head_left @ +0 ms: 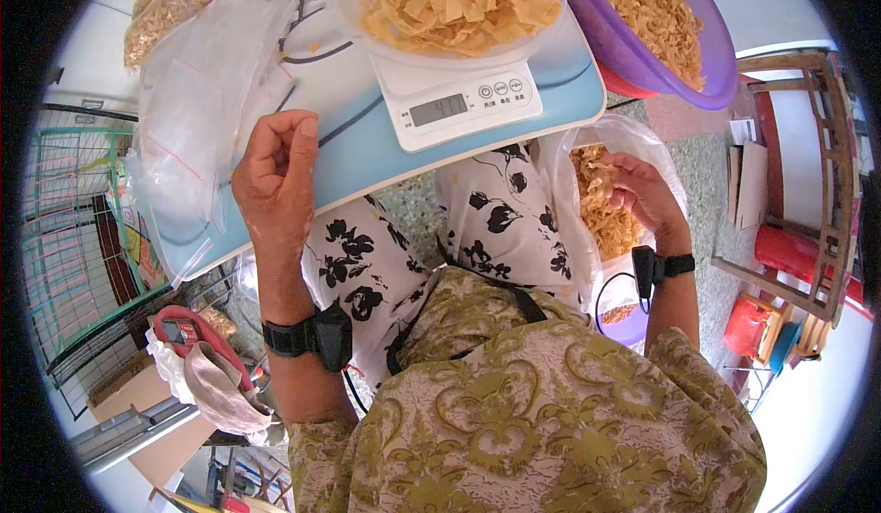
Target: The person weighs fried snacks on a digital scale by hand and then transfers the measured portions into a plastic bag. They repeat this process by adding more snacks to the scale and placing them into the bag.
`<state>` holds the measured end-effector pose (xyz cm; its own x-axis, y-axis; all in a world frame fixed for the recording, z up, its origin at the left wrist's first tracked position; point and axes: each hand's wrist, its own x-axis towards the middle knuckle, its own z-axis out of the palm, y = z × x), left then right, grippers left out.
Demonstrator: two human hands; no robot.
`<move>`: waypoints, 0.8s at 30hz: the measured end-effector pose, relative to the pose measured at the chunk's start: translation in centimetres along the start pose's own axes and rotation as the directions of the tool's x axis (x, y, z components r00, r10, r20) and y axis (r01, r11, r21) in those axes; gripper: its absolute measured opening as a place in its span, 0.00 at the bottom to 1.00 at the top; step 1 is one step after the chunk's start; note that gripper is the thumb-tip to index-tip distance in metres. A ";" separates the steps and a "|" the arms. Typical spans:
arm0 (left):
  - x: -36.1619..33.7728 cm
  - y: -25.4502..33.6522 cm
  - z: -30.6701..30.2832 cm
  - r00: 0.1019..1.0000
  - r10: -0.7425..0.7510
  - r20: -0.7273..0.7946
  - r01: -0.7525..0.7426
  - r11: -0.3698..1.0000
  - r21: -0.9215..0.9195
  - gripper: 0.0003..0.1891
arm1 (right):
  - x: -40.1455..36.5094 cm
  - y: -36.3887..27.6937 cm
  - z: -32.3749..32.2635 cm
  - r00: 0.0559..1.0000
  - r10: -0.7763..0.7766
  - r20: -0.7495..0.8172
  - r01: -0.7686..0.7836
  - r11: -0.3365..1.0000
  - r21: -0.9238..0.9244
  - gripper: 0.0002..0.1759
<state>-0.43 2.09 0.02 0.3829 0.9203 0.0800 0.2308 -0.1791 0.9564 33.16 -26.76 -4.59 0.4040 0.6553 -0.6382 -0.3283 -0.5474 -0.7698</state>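
Head: R hand [642, 192] grip closed on chips [601, 215] in bag [562, 160]; L hand [275, 169] curled shut on table [367, 146].

Bowl [354, 10] on scale [459, 100], basin [635, 54] right, bags [197, 100] left of scale.

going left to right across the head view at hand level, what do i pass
green wire rack → clear zip bags → left hand → kitchen scale → right hand → wooden frame
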 end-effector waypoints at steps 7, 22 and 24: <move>0.0 0.4 0.0 1.000 -0.012 0.001 0.012 1.000 0.022 0.07 | -2.5 -4.0 0.5 0.973 -0.177 0.146 0.132 0.953 0.273 0.11; -0.2 1.0 -0.2 1.000 -0.001 -0.005 0.001 0.997 0.082 0.05 | -5.7 -23.3 11.8 0.427 -0.852 0.304 0.811 0.509 0.289 0.15; -0.2 1.0 -0.2 1.000 -0.007 -0.007 0.008 0.996 0.086 0.04 | -4.7 -24.5 13.4 0.402 -0.863 0.305 0.803 0.493 0.335 0.15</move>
<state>-0.45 1.80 0.97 0.3753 0.9239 0.0750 0.3096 -0.2013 0.9293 27.90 -9.43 17.19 0.1855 0.8949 0.4058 -0.1232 0.4309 -0.8939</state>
